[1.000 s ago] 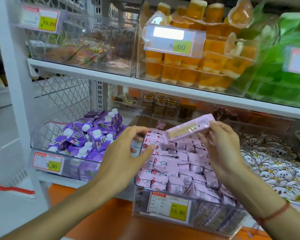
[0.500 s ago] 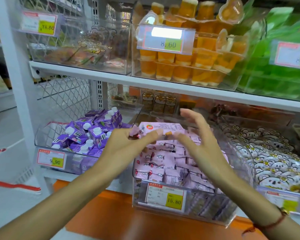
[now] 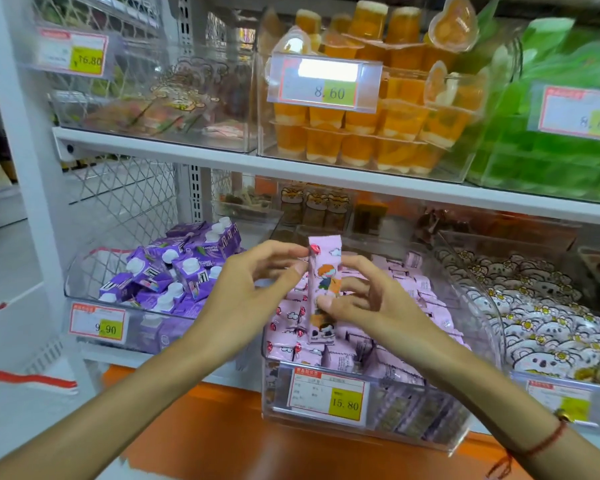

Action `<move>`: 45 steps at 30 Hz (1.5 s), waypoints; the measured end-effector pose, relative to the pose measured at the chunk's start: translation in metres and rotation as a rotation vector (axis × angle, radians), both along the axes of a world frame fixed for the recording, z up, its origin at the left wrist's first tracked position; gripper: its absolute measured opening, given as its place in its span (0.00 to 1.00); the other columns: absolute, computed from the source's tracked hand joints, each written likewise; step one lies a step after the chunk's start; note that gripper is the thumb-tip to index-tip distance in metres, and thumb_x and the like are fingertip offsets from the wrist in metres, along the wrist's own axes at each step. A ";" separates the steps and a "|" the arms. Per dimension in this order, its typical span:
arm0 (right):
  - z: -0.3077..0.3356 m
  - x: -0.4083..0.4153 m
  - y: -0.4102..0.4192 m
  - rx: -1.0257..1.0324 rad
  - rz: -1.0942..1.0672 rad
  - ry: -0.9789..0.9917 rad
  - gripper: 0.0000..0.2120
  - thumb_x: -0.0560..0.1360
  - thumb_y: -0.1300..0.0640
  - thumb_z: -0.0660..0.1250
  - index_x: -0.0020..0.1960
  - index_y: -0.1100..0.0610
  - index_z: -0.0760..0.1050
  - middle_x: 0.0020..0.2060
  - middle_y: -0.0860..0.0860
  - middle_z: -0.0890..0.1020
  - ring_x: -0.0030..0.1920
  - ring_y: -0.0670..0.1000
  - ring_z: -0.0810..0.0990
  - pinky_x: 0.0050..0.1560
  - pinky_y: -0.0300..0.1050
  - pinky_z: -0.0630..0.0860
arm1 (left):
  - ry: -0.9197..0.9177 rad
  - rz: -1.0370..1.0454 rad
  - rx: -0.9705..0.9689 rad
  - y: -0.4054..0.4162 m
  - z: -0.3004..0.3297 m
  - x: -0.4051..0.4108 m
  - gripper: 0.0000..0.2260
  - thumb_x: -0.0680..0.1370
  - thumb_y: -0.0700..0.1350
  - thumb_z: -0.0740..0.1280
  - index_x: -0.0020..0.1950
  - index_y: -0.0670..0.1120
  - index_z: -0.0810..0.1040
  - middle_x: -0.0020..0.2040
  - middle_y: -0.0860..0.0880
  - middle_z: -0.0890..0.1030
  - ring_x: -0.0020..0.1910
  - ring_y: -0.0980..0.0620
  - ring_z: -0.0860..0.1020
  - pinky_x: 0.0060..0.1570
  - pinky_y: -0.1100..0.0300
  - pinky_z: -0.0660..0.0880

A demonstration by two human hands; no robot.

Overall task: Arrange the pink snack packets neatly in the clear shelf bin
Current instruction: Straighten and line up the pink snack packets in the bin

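At the centre of the frame, the fingers [image 3: 329, 301] of the right hand [image 3: 371, 303] are pinching a pink snack packet [image 3: 323, 289] upright, while the left hand [image 3: 246, 299] is pinching its upper edge. The packet is hovering over the clear bin [image 3: 471, 420], which is holding more pink packets [image 3: 388, 355] above a price tag [image 3: 328, 396]

Bright, even shop light falls from above, and shadows are soft and faint. White glare washes out the top of the price tag [image 3: 326, 83] on the upper shelf, and reflections streak the walls of the clear bins [image 3: 478, 306]. The wide lens bends the white upright [image 3: 25, 140] at the left edge. The green packs [image 3: 551, 133] at the right edge look smeared; the lower price tag [image 3: 328, 393] reads sharply.
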State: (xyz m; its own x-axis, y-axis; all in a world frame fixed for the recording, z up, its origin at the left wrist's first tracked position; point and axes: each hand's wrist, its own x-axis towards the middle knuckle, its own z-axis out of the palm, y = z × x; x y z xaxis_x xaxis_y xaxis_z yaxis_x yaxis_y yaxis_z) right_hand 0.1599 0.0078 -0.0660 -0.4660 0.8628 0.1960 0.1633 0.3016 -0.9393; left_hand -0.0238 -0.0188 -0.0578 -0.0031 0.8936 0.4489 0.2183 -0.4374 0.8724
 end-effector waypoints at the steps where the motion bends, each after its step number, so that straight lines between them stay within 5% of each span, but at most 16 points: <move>1: -0.002 0.000 0.000 0.013 -0.001 0.005 0.23 0.71 0.48 0.70 0.64 0.50 0.70 0.52 0.52 0.82 0.51 0.52 0.83 0.58 0.46 0.76 | 0.023 -0.011 0.014 0.002 0.000 -0.002 0.08 0.76 0.40 0.68 0.50 0.53 0.80 0.47 0.57 0.83 0.45 0.65 0.79 0.47 0.70 0.75; 6: 0.003 0.007 0.012 0.112 -0.276 0.193 0.16 0.73 0.52 0.70 0.60 0.47 0.72 0.54 0.49 0.81 0.57 0.46 0.79 0.53 0.40 0.73 | 0.133 0.107 0.062 0.044 -0.002 -0.018 0.10 0.76 0.36 0.67 0.48 0.52 0.80 0.47 0.57 0.83 0.45 0.61 0.79 0.49 0.69 0.74; 10: 0.017 0.014 0.043 0.032 -0.576 0.282 0.15 0.73 0.56 0.71 0.57 0.57 0.73 0.46 0.50 0.81 0.48 0.49 0.80 0.47 0.40 0.74 | 0.510 0.151 0.059 0.108 0.004 -0.017 0.12 0.77 0.37 0.64 0.56 0.50 0.80 0.52 0.54 0.82 0.49 0.59 0.78 0.53 0.64 0.74; 16: 0.012 0.010 0.100 -0.032 -0.678 0.188 0.07 0.72 0.59 0.73 0.45 0.54 0.75 0.47 0.55 0.83 0.52 0.56 0.81 0.55 0.50 0.76 | 0.981 -0.040 -0.053 0.184 0.006 0.004 0.17 0.80 0.42 0.58 0.68 0.52 0.71 0.64 0.46 0.76 0.54 0.49 0.77 0.49 0.59 0.75; 21: 0.005 0.001 0.139 0.045 -0.685 0.063 0.22 0.71 0.63 0.72 0.62 0.62 0.69 0.54 0.58 0.80 0.56 0.57 0.79 0.58 0.50 0.76 | 1.358 -0.121 -0.177 0.208 0.007 0.005 0.16 0.81 0.43 0.57 0.67 0.49 0.72 0.63 0.44 0.77 0.48 0.48 0.75 0.38 0.66 0.68; 25: 0.000 -0.011 0.158 0.105 -0.567 -0.143 0.23 0.73 0.62 0.71 0.65 0.60 0.66 0.53 0.55 0.78 0.50 0.54 0.78 0.39 0.33 0.75 | 1.426 0.003 -0.150 0.208 0.011 -0.002 0.14 0.77 0.45 0.59 0.60 0.44 0.78 0.53 0.44 0.82 0.31 0.51 0.76 0.29 0.66 0.70; 29: -0.001 -0.026 0.174 0.242 -0.503 -0.461 0.19 0.72 0.60 0.71 0.60 0.60 0.69 0.52 0.53 0.78 0.52 0.53 0.78 0.52 0.48 0.77 | 1.236 0.158 0.031 0.194 0.004 -0.015 0.11 0.75 0.45 0.60 0.52 0.46 0.80 0.55 0.44 0.81 0.51 0.44 0.78 0.50 0.56 0.76; 34: -0.010 -0.031 0.176 0.132 -0.363 -0.611 0.11 0.73 0.58 0.70 0.52 0.57 0.73 0.37 0.54 0.81 0.30 0.50 0.79 0.32 0.45 0.79 | 0.523 0.253 -0.010 0.129 -0.011 -0.027 0.10 0.77 0.46 0.65 0.57 0.54 0.78 0.52 0.54 0.81 0.50 0.54 0.78 0.48 0.60 0.72; 37: -0.016 -0.025 0.174 0.440 -0.384 -0.659 0.24 0.72 0.60 0.69 0.66 0.51 0.68 0.60 0.54 0.74 0.52 0.53 0.78 0.47 0.45 0.80 | 0.275 0.210 -0.068 0.076 -0.022 -0.025 0.10 0.76 0.49 0.65 0.57 0.55 0.77 0.52 0.60 0.81 0.50 0.62 0.78 0.52 0.60 0.72; 39: -0.018 -0.022 0.168 0.535 -0.299 -0.673 0.24 0.76 0.57 0.64 0.71 0.50 0.64 0.66 0.54 0.70 0.53 0.53 0.78 0.48 0.41 0.76 | 0.245 0.204 -0.100 0.046 -0.032 -0.023 0.10 0.74 0.52 0.64 0.56 0.57 0.76 0.51 0.62 0.80 0.50 0.66 0.77 0.54 0.59 0.73; 42: -0.028 -0.017 0.165 0.371 -0.178 -0.818 0.25 0.81 0.47 0.54 0.76 0.49 0.55 0.70 0.56 0.68 0.63 0.58 0.73 0.59 0.45 0.69 | 0.255 0.146 -0.176 0.019 -0.047 -0.022 0.13 0.76 0.51 0.65 0.60 0.59 0.74 0.49 0.59 0.82 0.48 0.65 0.78 0.55 0.57 0.74; 45: -0.033 -0.014 0.161 0.253 -0.137 -0.920 0.25 0.81 0.42 0.47 0.77 0.45 0.49 0.77 0.48 0.54 0.75 0.54 0.55 0.71 0.48 0.53 | 0.256 0.089 -0.165 0.012 -0.051 -0.023 0.16 0.77 0.48 0.65 0.64 0.61 0.71 0.50 0.57 0.82 0.49 0.63 0.79 0.57 0.53 0.74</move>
State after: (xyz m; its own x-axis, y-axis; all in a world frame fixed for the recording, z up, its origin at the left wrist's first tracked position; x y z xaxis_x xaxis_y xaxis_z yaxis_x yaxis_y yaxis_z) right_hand 0.1460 0.1688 -0.0988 -0.4283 0.9036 -0.0082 0.8522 0.4009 -0.3361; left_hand -0.0467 -0.0068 -0.1083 0.0101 0.9557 0.2943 0.4705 -0.2642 0.8419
